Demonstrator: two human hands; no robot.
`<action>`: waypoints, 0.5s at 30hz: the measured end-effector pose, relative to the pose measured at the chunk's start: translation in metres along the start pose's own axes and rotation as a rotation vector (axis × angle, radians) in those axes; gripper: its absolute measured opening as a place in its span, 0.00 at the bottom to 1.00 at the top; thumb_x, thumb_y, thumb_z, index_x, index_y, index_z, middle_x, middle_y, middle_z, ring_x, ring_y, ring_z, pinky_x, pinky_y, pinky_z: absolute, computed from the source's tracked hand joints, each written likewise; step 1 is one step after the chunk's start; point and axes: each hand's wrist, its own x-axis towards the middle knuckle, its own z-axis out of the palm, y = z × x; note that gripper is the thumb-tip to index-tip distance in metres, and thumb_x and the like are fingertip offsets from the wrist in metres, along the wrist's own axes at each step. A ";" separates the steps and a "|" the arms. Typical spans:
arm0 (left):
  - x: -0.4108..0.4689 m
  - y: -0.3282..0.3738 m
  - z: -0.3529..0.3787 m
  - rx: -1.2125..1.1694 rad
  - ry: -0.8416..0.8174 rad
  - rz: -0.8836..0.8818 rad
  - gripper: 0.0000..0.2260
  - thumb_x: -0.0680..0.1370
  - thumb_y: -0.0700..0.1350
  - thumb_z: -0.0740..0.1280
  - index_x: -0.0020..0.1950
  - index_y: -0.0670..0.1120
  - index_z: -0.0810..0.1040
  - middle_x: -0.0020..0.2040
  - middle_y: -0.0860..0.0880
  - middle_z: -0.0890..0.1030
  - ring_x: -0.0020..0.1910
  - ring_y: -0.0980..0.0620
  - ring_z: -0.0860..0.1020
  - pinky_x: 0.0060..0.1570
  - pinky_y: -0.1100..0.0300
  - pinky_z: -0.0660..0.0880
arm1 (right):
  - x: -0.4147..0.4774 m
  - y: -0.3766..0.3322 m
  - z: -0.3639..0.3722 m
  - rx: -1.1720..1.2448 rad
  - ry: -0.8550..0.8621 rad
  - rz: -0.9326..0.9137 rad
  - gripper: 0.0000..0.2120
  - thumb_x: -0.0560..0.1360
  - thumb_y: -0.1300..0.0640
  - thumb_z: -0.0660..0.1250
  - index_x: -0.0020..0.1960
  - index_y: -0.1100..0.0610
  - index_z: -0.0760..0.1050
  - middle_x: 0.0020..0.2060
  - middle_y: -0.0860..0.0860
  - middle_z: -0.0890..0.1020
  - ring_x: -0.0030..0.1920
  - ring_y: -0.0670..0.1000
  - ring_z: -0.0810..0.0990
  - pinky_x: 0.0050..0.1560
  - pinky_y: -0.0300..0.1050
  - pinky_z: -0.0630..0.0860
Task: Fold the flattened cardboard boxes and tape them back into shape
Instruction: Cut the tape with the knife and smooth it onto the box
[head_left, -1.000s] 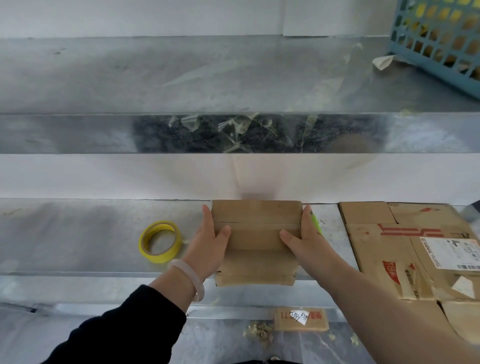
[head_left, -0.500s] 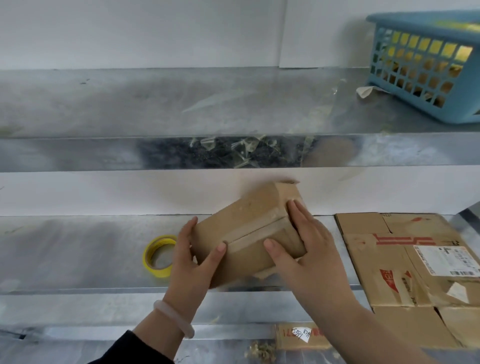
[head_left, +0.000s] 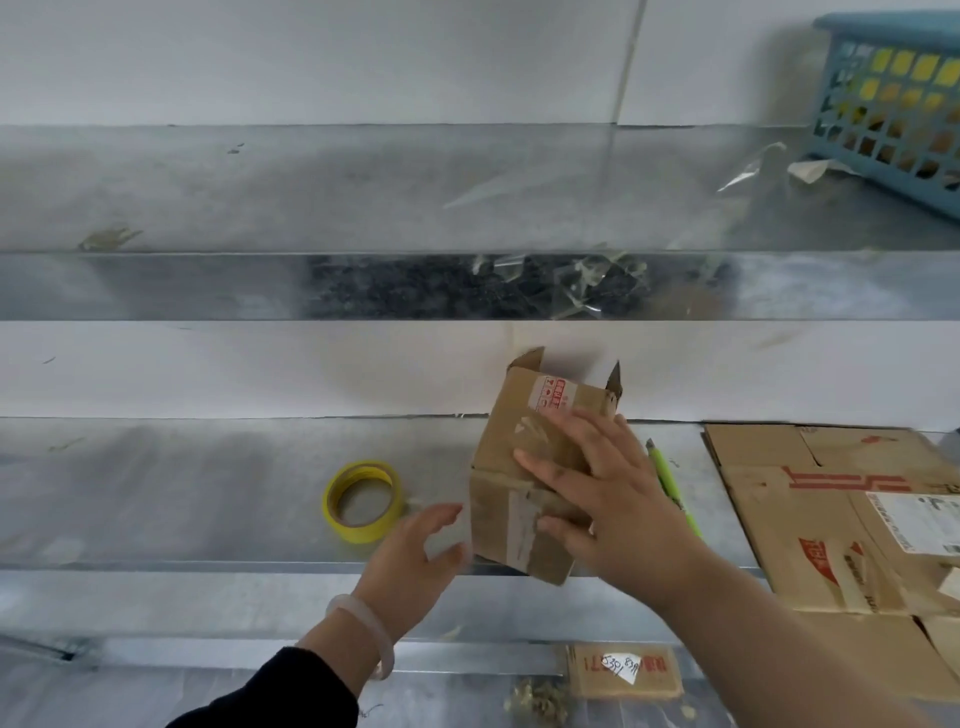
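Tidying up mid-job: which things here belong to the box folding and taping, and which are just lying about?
Job: small cardboard box, gripped by the right hand; yellow tape roll; flattened cardboard boxes.
Lying about: blue basket; tape scraps; labelled cardboard scrap.

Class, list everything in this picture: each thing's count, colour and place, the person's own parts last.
lower shelf: 1, grey metal, across the middle
upper shelf: 1, grey metal, above it
small box: 1, brown, tilted at the lower shelf's front
tape roll: 1, yellow, left of the box
flattened cardboard: stack, brown, lower shelf, right
pen-like tool: 1, green, between box and stack
basket: 1, blue, upper shelf, far right
tape scraps: several, clear, upper shelf's front
bracelet: 1, pale, left wrist
left hand: 1, open, left of the box
right hand: 1, holds the box, fingers spread
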 end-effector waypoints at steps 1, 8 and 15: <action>-0.002 -0.005 -0.007 0.056 0.059 0.017 0.16 0.74 0.42 0.72 0.62 0.49 0.77 0.58 0.56 0.78 0.60 0.57 0.75 0.58 0.65 0.68 | 0.000 0.004 -0.002 -0.007 0.006 0.001 0.30 0.71 0.43 0.71 0.72 0.39 0.68 0.75 0.46 0.62 0.76 0.50 0.54 0.75 0.54 0.48; 0.000 -0.048 -0.051 0.504 0.286 0.029 0.24 0.72 0.44 0.73 0.68 0.47 0.75 0.64 0.47 0.77 0.66 0.43 0.70 0.66 0.52 0.65 | -0.010 0.018 -0.010 0.037 -0.077 -0.092 0.31 0.74 0.47 0.71 0.75 0.42 0.65 0.75 0.42 0.63 0.78 0.44 0.54 0.77 0.53 0.54; 0.013 -0.071 -0.050 0.725 0.156 0.021 0.19 0.71 0.47 0.72 0.62 0.52 0.79 0.62 0.54 0.78 0.73 0.45 0.64 0.66 0.49 0.66 | -0.006 -0.002 -0.009 -0.052 -0.045 0.057 0.33 0.77 0.32 0.51 0.78 0.46 0.59 0.76 0.43 0.61 0.75 0.46 0.58 0.77 0.50 0.53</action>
